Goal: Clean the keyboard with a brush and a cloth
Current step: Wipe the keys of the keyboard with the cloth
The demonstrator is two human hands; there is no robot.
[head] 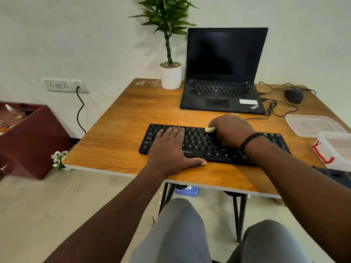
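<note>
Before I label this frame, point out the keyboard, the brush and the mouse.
keyboard (197, 142): head view, on its middle keys.
brush (209, 129): head view, on the pale tip showing from the right hand (230, 130).
mouse (294, 95): head view, on its top.

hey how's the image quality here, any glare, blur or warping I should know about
Head view: even, soft light, with no harsh glare on the keyboard; the plant casts a faint shadow on the wall; wide-angle bending curves the table edges; the left hand and right hand look sharp; the laptop screen is dark.
</note>
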